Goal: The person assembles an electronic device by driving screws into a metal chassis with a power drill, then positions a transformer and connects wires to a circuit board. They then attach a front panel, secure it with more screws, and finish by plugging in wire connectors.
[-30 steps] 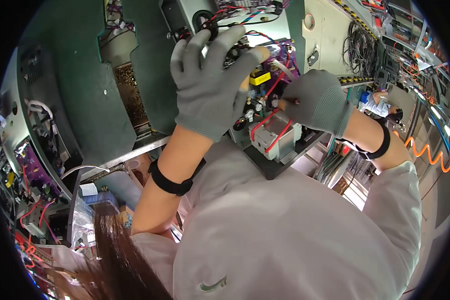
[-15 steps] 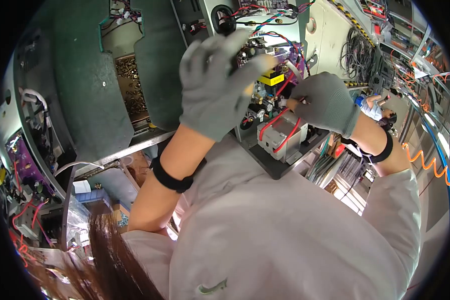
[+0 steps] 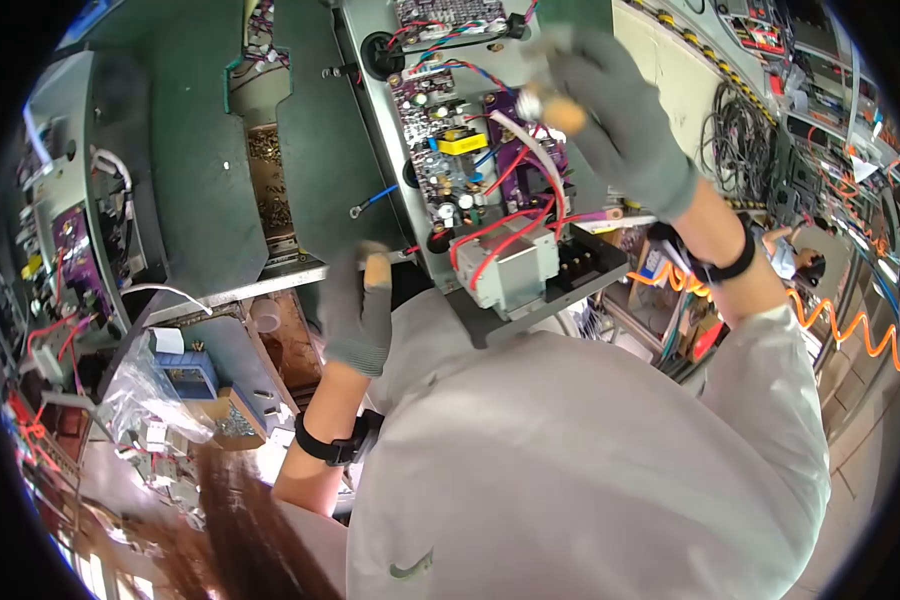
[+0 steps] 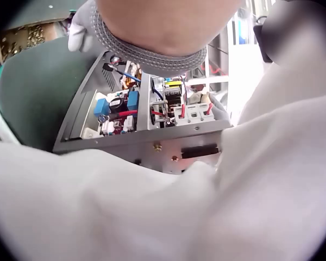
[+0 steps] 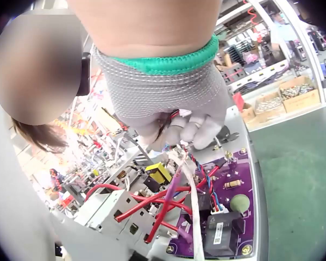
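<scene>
The grey-gloved left hand [image 3: 355, 310] is near the lower left edge of the metal chassis [image 3: 372, 130], fingers extended, holding nothing visible; a blue wire [image 3: 375, 200] with a ring lug sticks out above it. Over the chassis's upper right side is the blurred right hand [image 3: 620, 125]. In the right wrist view the right hand [image 5: 168, 103] has curled fingers round a thin dark and red item [image 5: 175, 114]. Its fingertips are close to the white cable [image 5: 193, 196]; whether they touch it cannot be told. Red wires [image 3: 505, 245] arch over a grey block [image 3: 510, 280] at the chassis's near end.
A second chassis [image 3: 70, 190] stands at the far left. Brass screws [image 3: 270, 190] lie in a recess in the green bench top [image 3: 185, 150]. Below are a blue bin [image 3: 185, 375] and clear plastic [image 3: 150, 400]. An orange coiled hose [image 3: 850, 335] hangs right.
The left hand has moved from above the circuit boards down to the chassis's lower left edge. The right hand has risen from beside the grey block to the upper right.
</scene>
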A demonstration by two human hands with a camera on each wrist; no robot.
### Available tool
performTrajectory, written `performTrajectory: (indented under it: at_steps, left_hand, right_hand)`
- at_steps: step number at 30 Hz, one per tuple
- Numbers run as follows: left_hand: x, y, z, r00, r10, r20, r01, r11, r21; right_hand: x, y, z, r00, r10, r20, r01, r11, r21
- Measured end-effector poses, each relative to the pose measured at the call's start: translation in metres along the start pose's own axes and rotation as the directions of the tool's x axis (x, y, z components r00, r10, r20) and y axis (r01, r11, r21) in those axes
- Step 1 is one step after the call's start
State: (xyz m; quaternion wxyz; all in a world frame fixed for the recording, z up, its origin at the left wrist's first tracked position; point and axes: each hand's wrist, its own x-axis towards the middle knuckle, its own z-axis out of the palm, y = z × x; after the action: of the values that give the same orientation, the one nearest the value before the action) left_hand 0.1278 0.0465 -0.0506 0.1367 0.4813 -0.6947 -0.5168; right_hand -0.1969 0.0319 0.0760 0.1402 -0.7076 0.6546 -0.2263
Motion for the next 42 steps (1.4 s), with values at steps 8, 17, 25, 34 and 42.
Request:
performTrajectory:
  at_steps: [8, 17, 25, 34, 42]
  left_hand:
    - [-0.019, 0.002, 0.044, 0.961, -0.191, 0.198, 0.275, 0.707, -0.651]
    - [-0.025, -0.004, 0.063, 0.996, -0.083, 0.041, 0.09, 0.768, -0.634]
    - [0.003, 0.011, 0.06, 0.914, -0.093, 0.394, 0.361, -0.255, -0.897]
    - [0.164, 0.066, -0.003, 0.916, -0.02, 0.401, 0.401, 0.062, -0.914]
    - [0.245, 0.075, -0.041, 0.86, -0.224, 0.459, 0.445, 0.768, -0.46]
  right_hand:
    - [0.085, 0.057, 0.022, 0.861, -0.052, -0.505, -0.165, 0.912, -0.375]
    - [0.121, 0.068, -0.022, 0.757, -0.286, -0.587, 0.196, 0.957, -0.214]
    - [0.105, 0.092, -0.023, 0.98, -0.035, -0.197, 0.077, 0.974, 0.212]
    - [-0.063, 0.104, -0.051, 0.646, 0.555, -0.524, -0.589, 0.799, 0.12]
    - [-0.128, 0.049, -0.085, 0.698, 0.514, -0.499, -0.612, 0.79, -0.042]
